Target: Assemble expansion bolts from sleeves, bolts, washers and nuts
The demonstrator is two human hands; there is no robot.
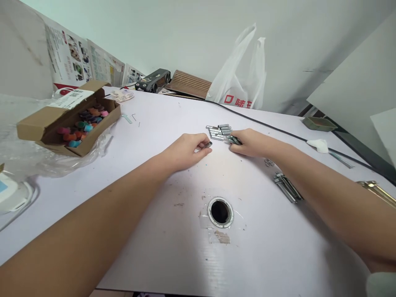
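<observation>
Several short silvery metal sleeves (pixel 217 133) lie in a loose group on the white table. Just left of them, my left hand (pixel 189 152) is closed, with a small metal sleeve (pixel 209 144) poking out between thumb and fingers. My right hand (pixel 246 141), at the group's right edge, is closed around several metal sleeves (pixel 234 140); the fingers partly hide them. Below my right forearm rest a few washers (pixel 269 162) and a bundle of long bolts (pixel 288 188) with nuts on them.
A metal-rimmed hole (pixel 220 212) opens in the table near me. On the left stands a cardboard box (pixel 102 117) of coloured caps, on plastic wrap. A black cable (pixel 262 123) crosses the back, before a white plastic bag (pixel 239 78). A small green tray (pixel 319 123) sits far right.
</observation>
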